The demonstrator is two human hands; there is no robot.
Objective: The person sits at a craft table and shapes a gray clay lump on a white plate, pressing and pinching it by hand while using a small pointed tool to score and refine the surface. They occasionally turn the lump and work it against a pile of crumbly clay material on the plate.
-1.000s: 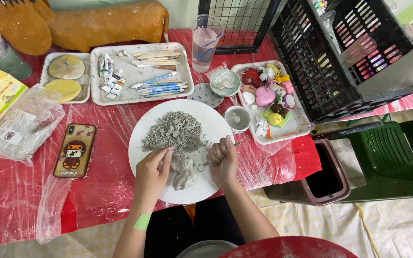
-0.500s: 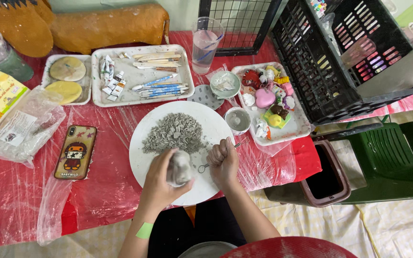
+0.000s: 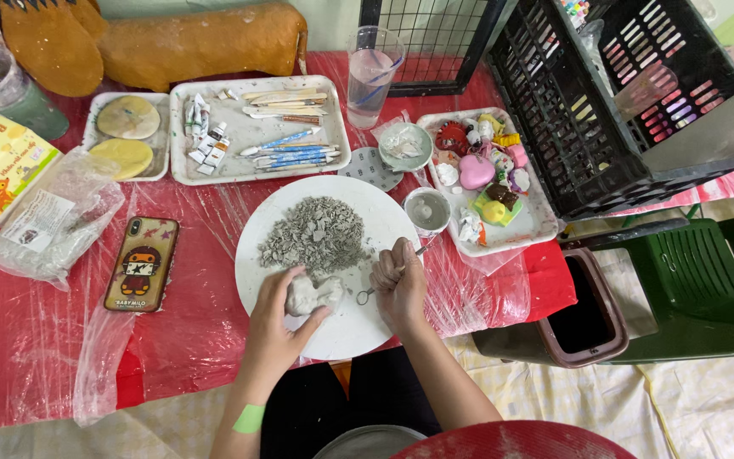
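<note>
Left hand [image 3: 275,319]: has lowered the grey clay lump [image 3: 309,294] back onto the white plate [image 3: 358,327], fingers cupped around it.
Right hand [image 3: 399,285]: still pinching the loop tool [image 3: 384,279], beside the lump.
Shavings [image 3: 316,235]: heaped at plate's far side.
</note>
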